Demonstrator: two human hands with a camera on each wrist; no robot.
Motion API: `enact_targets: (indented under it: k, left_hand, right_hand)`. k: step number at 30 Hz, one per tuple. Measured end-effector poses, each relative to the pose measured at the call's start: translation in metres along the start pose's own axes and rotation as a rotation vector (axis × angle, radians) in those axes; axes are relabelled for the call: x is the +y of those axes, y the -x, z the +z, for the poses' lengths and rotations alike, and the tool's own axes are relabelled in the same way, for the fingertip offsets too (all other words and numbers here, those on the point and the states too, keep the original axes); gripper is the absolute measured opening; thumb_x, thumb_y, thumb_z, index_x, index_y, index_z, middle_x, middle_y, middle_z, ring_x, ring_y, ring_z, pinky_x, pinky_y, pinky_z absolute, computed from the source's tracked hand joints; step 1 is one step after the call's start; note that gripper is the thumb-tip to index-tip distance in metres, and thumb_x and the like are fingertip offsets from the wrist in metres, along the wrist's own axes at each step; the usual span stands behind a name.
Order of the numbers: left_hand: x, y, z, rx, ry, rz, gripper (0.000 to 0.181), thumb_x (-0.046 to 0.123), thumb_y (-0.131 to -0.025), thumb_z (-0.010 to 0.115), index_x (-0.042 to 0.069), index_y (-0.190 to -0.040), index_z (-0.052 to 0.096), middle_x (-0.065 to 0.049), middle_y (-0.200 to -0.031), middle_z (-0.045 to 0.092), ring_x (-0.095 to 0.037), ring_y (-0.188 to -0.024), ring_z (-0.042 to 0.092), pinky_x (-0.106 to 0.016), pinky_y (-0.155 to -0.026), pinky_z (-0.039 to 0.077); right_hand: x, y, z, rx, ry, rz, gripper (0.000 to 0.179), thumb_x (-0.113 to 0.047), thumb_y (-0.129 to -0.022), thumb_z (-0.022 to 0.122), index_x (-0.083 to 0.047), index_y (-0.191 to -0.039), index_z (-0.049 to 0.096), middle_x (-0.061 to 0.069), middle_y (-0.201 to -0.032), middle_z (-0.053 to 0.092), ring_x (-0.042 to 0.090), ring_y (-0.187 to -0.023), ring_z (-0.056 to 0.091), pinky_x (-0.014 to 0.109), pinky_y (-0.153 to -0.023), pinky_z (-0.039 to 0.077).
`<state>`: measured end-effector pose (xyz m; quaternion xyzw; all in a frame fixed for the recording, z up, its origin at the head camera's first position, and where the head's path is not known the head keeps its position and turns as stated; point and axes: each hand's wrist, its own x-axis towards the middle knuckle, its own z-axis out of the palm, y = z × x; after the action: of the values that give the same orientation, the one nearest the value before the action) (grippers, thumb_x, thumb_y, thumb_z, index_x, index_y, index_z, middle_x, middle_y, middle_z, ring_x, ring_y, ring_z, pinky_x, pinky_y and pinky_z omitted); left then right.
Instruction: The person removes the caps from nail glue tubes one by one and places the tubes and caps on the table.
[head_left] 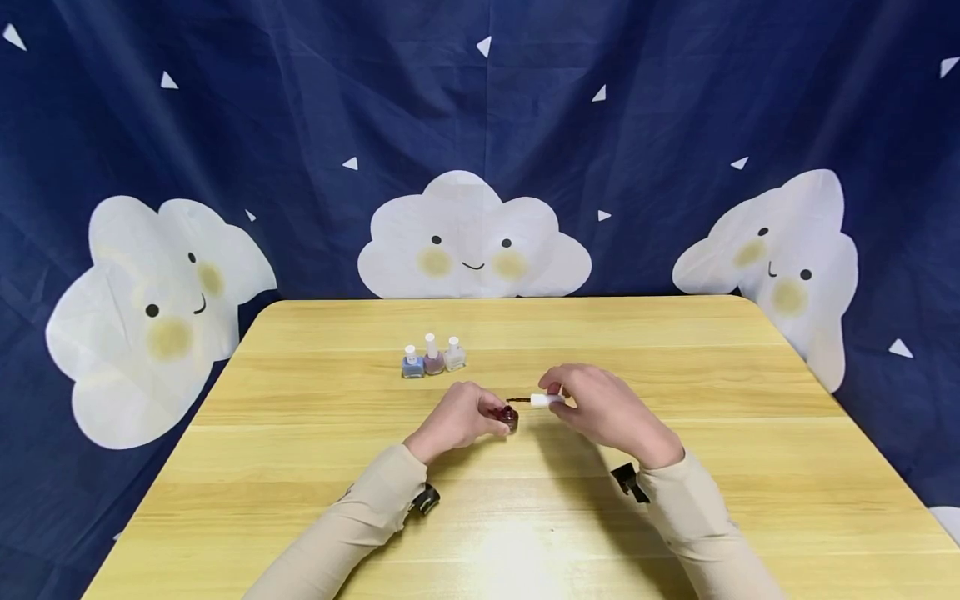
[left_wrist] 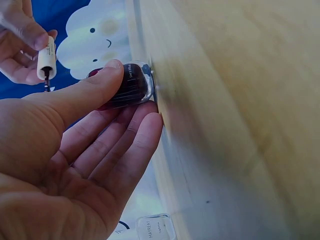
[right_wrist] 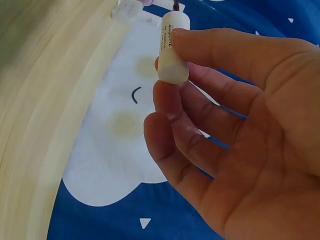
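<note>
In the head view my left hand (head_left: pixel 463 417) grips a dark red nail polish bottle (head_left: pixel 511 418) close to the tabletop. The left wrist view shows the thumb across the bottle (left_wrist: pixel 131 85) and the fingers behind it. My right hand (head_left: pixel 600 406) pinches a white brush cap (head_left: pixel 546 401) just right of the bottle. The cap lies nearly level, and its dark, polish-coated brush (head_left: pixel 518 400) points left above the bottle's open neck, apart from it. In the right wrist view, thumb and fingertips hold the cap (right_wrist: pixel 173 50).
Behind my left hand stand three capped polish bottles in a row: a blue one (head_left: pixel 412 364), a mauve one (head_left: pixel 433 358) and a clear one (head_left: pixel 454 356). They are on a wooden table (head_left: pixel 315 433). A dark blue curtain with clouds (head_left: pixel 472 242) hangs behind.
</note>
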<state>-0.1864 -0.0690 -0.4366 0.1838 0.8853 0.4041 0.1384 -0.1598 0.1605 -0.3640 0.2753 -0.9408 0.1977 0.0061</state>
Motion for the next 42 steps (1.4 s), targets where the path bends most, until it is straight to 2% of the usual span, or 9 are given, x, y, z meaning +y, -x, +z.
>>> enact_targets:
  k: [6,17,21,26,31,34,42]
  left_hand:
    - [0.000,0.000,0.000,-0.009,0.011,-0.008,0.019,0.014,-0.082,0.085,0.010,-0.100,0.080,-0.004,-0.095,0.080,-0.009,-0.077,0.067,-0.030,-0.077,0.053]
    - [0.000,0.000,0.001,-0.001,0.003,-0.002,0.019,0.016,-0.082,0.085,0.010,-0.100,0.080,-0.003,-0.095,0.080,-0.009,-0.080,0.067,-0.034,-0.083,0.053]
    - [0.000,0.000,0.001,0.001,0.009,-0.013,0.021,0.016,-0.082,0.086,0.010,-0.101,0.080,-0.003,-0.095,0.080,-0.009,-0.079,0.067,-0.035,-0.083,0.053]
    - [-0.001,0.000,0.001,0.000,-0.004,0.000,0.019,0.016,-0.082,0.086,0.011,-0.099,0.081,-0.003,-0.095,0.080,-0.010,-0.080,0.066,-0.036,-0.084,0.053]
    - [0.000,0.000,-0.001,-0.007,-0.026,0.002,0.018,0.015,-0.082,0.085,0.011,-0.099,0.080,-0.004,-0.097,0.079,-0.011,-0.069,0.060,-0.032,-0.074,0.049]
    - [0.006,-0.003,0.000,-0.013,-0.053,0.009,0.020,0.015,-0.083,0.085,0.009,-0.101,0.080,-0.005,-0.098,0.079,-0.011,-0.067,0.059,-0.030,-0.071,0.048]
    - [0.020,-0.020,0.014,-0.022,-0.139,0.060,0.024,0.016,-0.082,0.086,0.008,-0.103,0.079,-0.005,-0.098,0.079,-0.008,-0.077,0.063,-0.034,-0.085,0.051]
  right_hand:
    - [0.004,0.002,-0.003,-0.003,-0.032,0.009,0.022,-0.004,-0.092,0.071,-0.004,-0.114,0.071,0.001,-0.100,0.074,0.016,-0.090,0.069,0.038,-0.080,0.056]
    - [0.019,0.004,0.000,0.050,-0.104,-0.046,0.023,-0.006,-0.095,0.069,-0.003,-0.118,0.069,0.004,-0.106,0.072,0.014,-0.089,0.066,0.039,-0.081,0.056]
    - [0.024,0.003,0.003,0.063,-0.168,-0.029,0.020,-0.008,-0.096,0.068,-0.004,-0.116,0.070,0.004,-0.106,0.072,0.014,-0.089,0.066,0.040,-0.078,0.056]
    - [0.029,0.001,0.007,0.073,-0.277,0.012,0.016,-0.007,-0.094,0.069,-0.006,-0.110,0.070,0.003,-0.103,0.072,0.012,-0.087,0.067,0.032,-0.076,0.057]
    - [0.033,0.001,0.011,0.095,-0.343,0.037,0.013,-0.006,-0.090,0.071,-0.009,-0.102,0.069,0.000,-0.094,0.072,0.012,-0.085,0.069,0.026,-0.073,0.057]
    - [0.037,0.002,0.012,0.113,-0.352,0.048,0.012,-0.007,-0.088,0.072,-0.010,-0.099,0.069,0.000,-0.092,0.072,0.012,-0.085,0.070,0.026,-0.072,0.057]
    - [0.059,0.007,0.023,0.099,-0.371,0.063,0.013,-0.005,-0.087,0.074,-0.011,-0.095,0.066,-0.002,-0.091,0.073,0.016,-0.090,0.073,0.037,-0.080,0.060]
